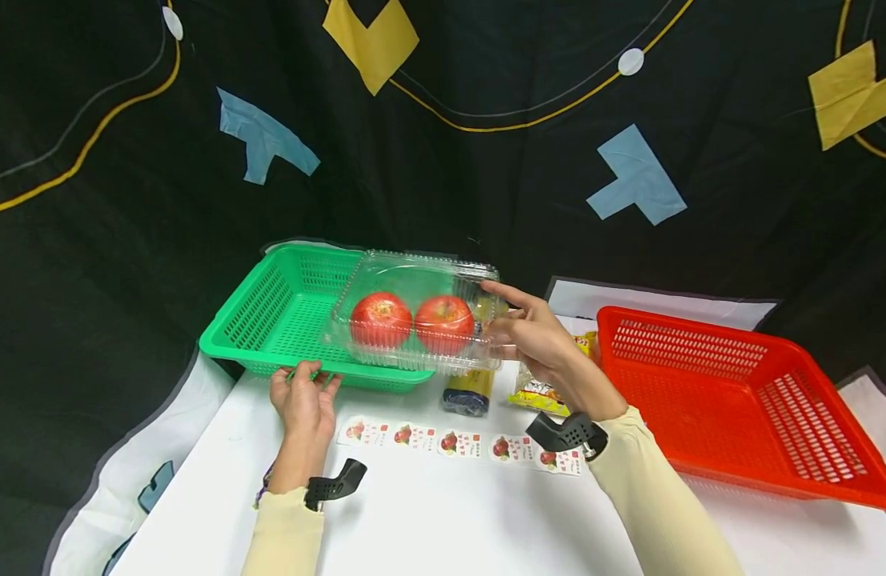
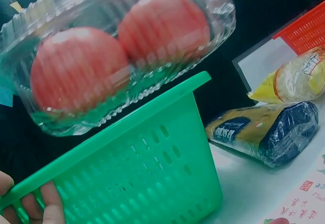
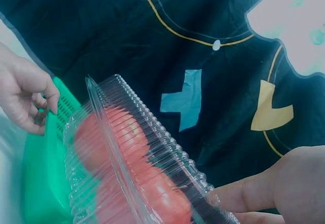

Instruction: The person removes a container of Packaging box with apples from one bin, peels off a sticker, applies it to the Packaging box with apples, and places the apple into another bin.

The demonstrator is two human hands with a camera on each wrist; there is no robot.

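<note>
A clear plastic clamshell box (image 1: 406, 268) is held in the air by my right hand (image 1: 535, 336), thumb and fingers gripping its right end. Inside it sit two red apples (image 1: 380, 318), side by side. The box hangs over the right part of the green basket (image 1: 234, 352), whose floor shows bare at the left. With my left hand (image 1: 306, 408) I grip the basket's front rim; in the left wrist view, fingers (image 2: 51, 203) curl around that rim. From the right wrist view, the box (image 3: 152, 109) appears tilted, with my right hand at its near end.
A plastic-wrapped yellow and dark blue package (image 1: 467, 398) lies right of the green basket. Beside it is a yellow snack bag (image 1: 539, 398). A strip of apple-printed stickers (image 1: 457, 442) lies along the white table (image 1: 443, 520). The red basket (image 1: 709, 472) stands at the right.
</note>
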